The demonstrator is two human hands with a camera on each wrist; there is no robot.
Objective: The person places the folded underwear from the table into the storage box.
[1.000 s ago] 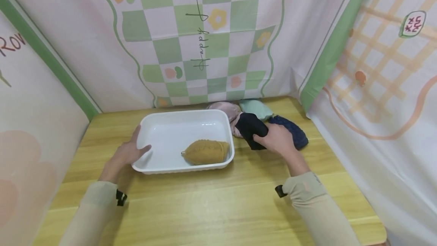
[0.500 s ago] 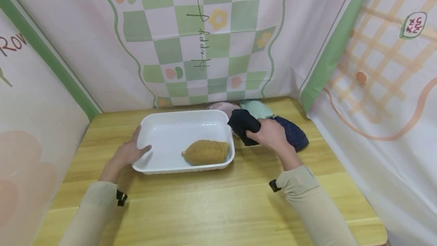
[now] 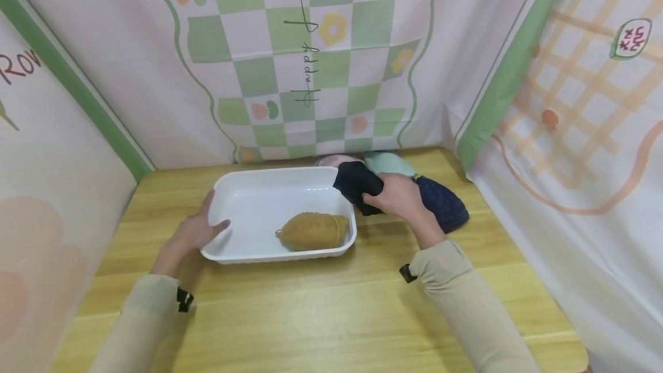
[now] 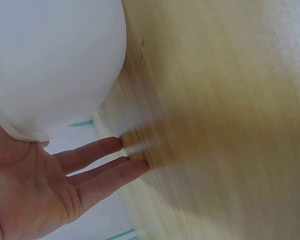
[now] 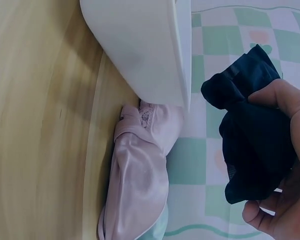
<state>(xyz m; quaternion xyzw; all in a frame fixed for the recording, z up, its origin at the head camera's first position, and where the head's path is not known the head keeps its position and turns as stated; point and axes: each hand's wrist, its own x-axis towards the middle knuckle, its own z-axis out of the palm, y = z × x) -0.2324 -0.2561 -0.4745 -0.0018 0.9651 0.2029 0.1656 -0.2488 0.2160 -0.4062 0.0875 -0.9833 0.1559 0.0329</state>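
My right hand grips a black folded garment with a thin, sheer patch at one end. Fingers and thumb pinch it beside the right end of a white tray, and part of it overlaps the rim in the head view. Inside the tray, at its front right, lies a mustard-yellow folded bra. At the tray's left end, my left hand rests astride the rim, thumb inside. Its other fingers stretch out straight outside, near the tabletop.
Behind and right of the tray lie a pink satin bra, a pale green folded piece and a navy folded piece. They share the wooden table. A checked curtain hangs along the back edge.
My right hand has carried the black garment leftward and slightly up, from beside the pink and green pieces to the tray's right rim. My left hand and the tray have stayed put.
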